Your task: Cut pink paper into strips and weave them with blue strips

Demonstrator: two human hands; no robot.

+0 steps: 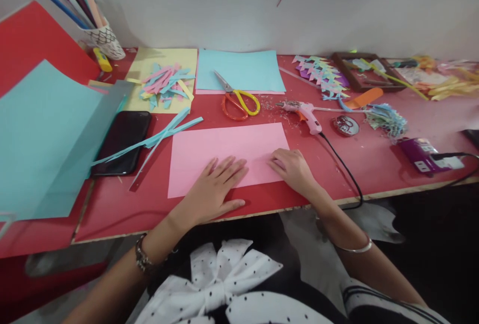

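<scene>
A pink sheet of paper [224,144] lies flat on the red table in front of me. My left hand [220,184] rests palm down across its lower edge, fingers stretched out and spread. At the sheet's right side, my right hand [292,169] has its fingers curled in together against the paper. Whatever may be between those fingers is hidden. Just beyond the sheet lie scissors [241,104] with one red and one yellow handle. To the right is a pink glue gun [307,114] with a black cord.
Cut paper strips [166,84] lie on a yellow sheet [149,57]. Blue sheets [239,67] are at the back. A black phone [123,144] lies left, under blue strips [168,132]. A pen cup [108,39], a wooden frame [362,82] and a purple power adapter [422,152] surround the workspace.
</scene>
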